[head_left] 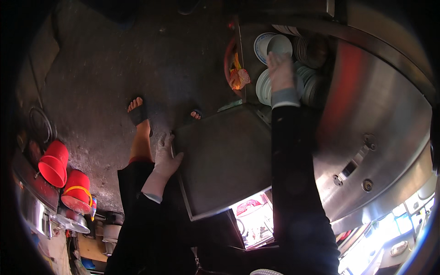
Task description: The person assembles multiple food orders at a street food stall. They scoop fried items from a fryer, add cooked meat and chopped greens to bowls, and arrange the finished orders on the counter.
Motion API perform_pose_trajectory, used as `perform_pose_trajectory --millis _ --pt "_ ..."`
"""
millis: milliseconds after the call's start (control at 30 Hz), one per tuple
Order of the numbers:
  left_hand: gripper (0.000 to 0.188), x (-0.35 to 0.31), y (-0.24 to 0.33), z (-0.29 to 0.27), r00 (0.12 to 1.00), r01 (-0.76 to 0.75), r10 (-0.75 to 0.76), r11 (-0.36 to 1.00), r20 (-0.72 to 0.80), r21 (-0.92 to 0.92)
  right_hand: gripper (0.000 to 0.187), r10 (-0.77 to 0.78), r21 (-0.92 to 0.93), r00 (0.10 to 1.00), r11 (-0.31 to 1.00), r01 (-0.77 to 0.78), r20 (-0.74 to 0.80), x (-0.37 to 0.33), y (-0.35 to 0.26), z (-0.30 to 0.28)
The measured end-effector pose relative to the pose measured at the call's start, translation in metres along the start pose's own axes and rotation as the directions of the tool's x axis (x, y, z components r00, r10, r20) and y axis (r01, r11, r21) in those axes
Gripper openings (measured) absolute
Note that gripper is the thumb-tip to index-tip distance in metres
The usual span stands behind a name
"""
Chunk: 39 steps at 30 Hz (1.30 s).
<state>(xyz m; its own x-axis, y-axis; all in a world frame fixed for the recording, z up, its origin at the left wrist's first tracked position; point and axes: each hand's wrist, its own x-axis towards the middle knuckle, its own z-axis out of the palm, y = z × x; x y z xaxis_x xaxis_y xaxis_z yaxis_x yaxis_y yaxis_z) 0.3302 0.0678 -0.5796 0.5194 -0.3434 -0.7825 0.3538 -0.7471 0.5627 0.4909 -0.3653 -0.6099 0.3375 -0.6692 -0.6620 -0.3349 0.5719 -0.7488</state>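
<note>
Grey-white dish [278,43], round face toward the camera, by right hand [281,73]

Right hand [281,73], 1 o'clock: motion-blurred; contact with round dish [279,43] indistinct. Plate stack [262,87], 1 o'clock: partly covered by that hand. Foot [195,114], between 10 and 11: mostly hidden behind grey panel [224,160]. Dark object [188,6], 12 o'clock: cut by upper edge, kind unclear.
</note>
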Motion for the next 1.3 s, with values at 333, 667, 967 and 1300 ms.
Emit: perform_pose_trajectory --millis 333,667,967,1300 --pt "0.049 0.013 -0.028 0.016 0.993 0.116 -0.111 0.929 0.035 -0.35 0.058 -0.132 0.069 0.987 0.99 0.126 0.091 0.14 -0.048 0.036" --pt "0.056 0.066 0.012 -0.012 0.999 -0.038 0.032 0.958 -0.027 -0.284 0.048 -0.403 -0.308 0.911 0.881 0.359 -0.091 0.112 -0.043 0.029" --pt "0.098 0.159 0.186 -0.042 0.953 -0.096 0.257 0.757 0.159 -0.646 0.045 -0.197 -0.251 0.98 0.948 0.194 0.014 -0.016 -0.025 -0.043" --pt "0.064 0.179 0.144 -0.049 0.995 0.059 0.033 0.593 0.097 -0.803 0.071 0.14 -0.405 0.907 0.914 0.036 0.397 0.02 -0.008 0.004"
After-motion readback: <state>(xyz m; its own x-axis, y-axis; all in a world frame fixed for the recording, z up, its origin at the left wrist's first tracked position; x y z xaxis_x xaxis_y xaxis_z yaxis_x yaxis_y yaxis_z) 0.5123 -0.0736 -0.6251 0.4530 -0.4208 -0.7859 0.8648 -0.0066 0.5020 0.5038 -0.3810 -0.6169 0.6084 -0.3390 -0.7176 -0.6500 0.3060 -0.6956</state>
